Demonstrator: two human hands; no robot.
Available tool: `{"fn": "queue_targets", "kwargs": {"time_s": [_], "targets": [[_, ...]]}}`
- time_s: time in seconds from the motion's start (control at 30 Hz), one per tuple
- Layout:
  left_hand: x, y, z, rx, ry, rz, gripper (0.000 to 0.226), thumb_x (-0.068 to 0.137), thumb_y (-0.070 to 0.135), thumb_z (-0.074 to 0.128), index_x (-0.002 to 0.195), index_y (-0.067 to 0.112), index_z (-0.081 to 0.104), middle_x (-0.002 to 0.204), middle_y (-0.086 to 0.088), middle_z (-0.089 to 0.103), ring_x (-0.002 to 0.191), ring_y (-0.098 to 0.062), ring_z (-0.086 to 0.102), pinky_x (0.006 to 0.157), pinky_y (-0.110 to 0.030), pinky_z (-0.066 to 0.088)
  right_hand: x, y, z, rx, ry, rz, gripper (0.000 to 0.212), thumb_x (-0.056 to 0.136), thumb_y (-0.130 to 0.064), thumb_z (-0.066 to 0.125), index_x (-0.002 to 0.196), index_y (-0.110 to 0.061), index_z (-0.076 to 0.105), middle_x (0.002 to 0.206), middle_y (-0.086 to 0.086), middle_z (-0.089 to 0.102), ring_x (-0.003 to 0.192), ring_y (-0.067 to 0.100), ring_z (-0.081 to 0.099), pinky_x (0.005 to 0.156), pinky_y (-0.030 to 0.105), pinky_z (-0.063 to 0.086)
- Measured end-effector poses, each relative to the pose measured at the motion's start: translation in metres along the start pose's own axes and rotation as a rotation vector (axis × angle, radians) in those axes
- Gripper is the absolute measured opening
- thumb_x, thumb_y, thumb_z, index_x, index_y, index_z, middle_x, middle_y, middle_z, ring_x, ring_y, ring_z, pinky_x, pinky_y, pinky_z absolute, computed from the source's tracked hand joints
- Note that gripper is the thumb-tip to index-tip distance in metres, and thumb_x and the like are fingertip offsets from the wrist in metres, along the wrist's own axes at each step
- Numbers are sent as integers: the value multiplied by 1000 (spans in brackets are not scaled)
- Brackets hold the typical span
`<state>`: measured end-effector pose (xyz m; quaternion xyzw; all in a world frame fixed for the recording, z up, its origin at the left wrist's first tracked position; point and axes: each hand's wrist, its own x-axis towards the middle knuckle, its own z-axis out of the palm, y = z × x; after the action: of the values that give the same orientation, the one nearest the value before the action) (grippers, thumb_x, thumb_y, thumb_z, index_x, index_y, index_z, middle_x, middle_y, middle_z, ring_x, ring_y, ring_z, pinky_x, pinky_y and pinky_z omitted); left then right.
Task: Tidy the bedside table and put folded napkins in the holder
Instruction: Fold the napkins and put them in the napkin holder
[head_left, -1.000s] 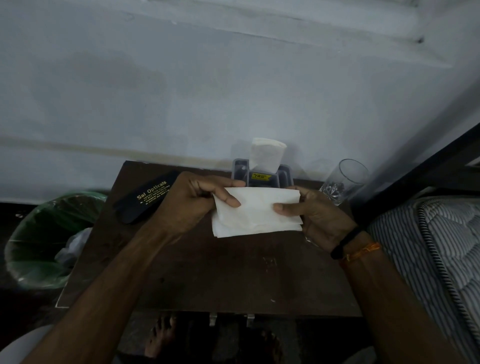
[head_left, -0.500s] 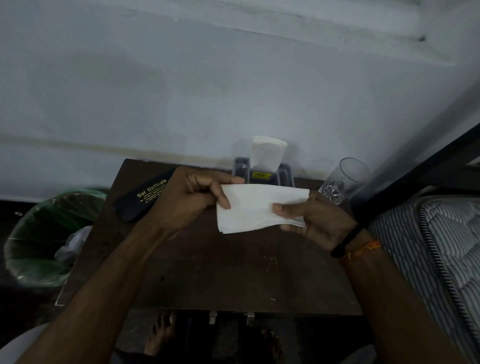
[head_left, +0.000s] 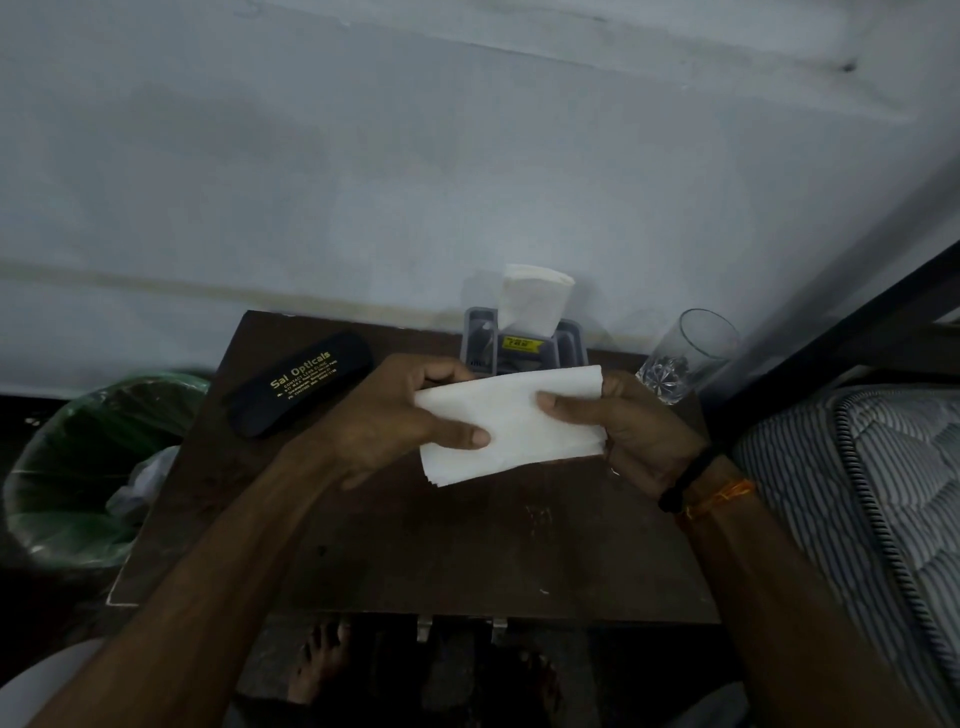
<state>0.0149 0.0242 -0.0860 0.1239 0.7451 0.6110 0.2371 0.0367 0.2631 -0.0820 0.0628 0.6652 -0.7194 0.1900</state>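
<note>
I hold a folded white napkin (head_left: 514, 423) with both hands above the dark wooden bedside table (head_left: 441, 551). My left hand (head_left: 384, 421) pinches its left edge, thumb on top. My right hand (head_left: 634, 431) grips its right end, thumb across the top face. The napkin is a tilted rectangle, its right end higher. Just behind it stands a grey holder (head_left: 569, 340) against the wall, with one folded white napkin (head_left: 532, 299) standing upright in it. The holder's front is partly hidden by the held napkin.
A black spectacle case (head_left: 301, 384) with gold lettering lies at the table's back left. A clear glass (head_left: 688, 356) stands at the back right. A green-lined bin (head_left: 78, 467) sits left of the table, a striped mattress (head_left: 872, 499) on the right. Bare feet show below the front edge.
Both hands have lifted the napkin slightly toward the holder and tilted it. My left hand has shifted its grip along the left edge, and the napkin looks narrower, folded over.
</note>
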Motion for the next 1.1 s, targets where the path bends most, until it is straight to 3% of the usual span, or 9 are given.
{"fn": "queue_targets", "kwargs": {"time_s": [0.1,0.2,0.37,0.5,0.6,0.7,0.83,1.0,1.1], "targets": [[0,2,0,-7,-22,11,35,68,4,84,101,9,71,104,-5,74,97,-20,70,77,-34,60,2,2,0,-41,67,-36,34,80,-30,67,106,-8,73,107,16,74,99,31,71,84,42,59],[-2,5,0,-53,-25,18,36,68,-1,82,102,4,70,102,-8,74,94,-21,71,69,-27,58,4,2,-3,-54,110,-90,31,80,-30,67,102,-10,74,106,16,74,95,29,71,83,42,59],[-5,9,-1,-265,-34,0,35,73,-13,74,106,-11,62,104,-21,71,88,-39,72,59,-41,60,7,0,-8,53,218,-152,32,83,-28,64,104,-4,71,100,13,75,88,24,70,71,32,59],[-2,7,1,-356,77,9,35,72,-13,74,104,-13,60,106,-24,70,84,-41,72,59,-40,60,9,-3,-6,109,414,-81,60,82,-60,55,101,-6,71,92,11,74,80,22,69,70,34,56],[1,5,5,-443,206,30,37,72,-11,74,106,-14,60,105,-28,69,73,-37,72,57,-34,58,2,-3,6,199,322,11,63,82,-67,50,104,-11,66,84,8,74,75,20,72,67,34,60],[5,-1,10,-478,289,27,38,69,-6,78,103,-10,62,102,-27,70,78,-39,72,60,-37,59,-2,5,32,173,187,80,60,79,-60,58,115,-12,64,94,12,75,85,23,73,70,34,60],[6,-9,18,-394,317,-12,42,64,2,84,102,-4,65,104,-20,72,97,-38,70,77,-53,60,0,16,50,98,205,7,39,84,-37,70,113,-10,68,101,13,75,84,24,72,63,28,57],[6,-14,19,-63,241,-4,36,71,13,84,103,11,68,103,1,73,98,-14,69,83,-41,60,8,24,36,-35,312,-101,20,89,-10,68,105,2,68,104,15,73,81,21,70,54,24,54],[10,-15,19,28,208,-13,47,75,26,82,118,23,61,114,7,70,104,-10,67,88,-41,58,11,26,28,-253,260,-123,18,92,-9,65,109,-6,67,105,10,72,90,23,70,65,35,60]]}}
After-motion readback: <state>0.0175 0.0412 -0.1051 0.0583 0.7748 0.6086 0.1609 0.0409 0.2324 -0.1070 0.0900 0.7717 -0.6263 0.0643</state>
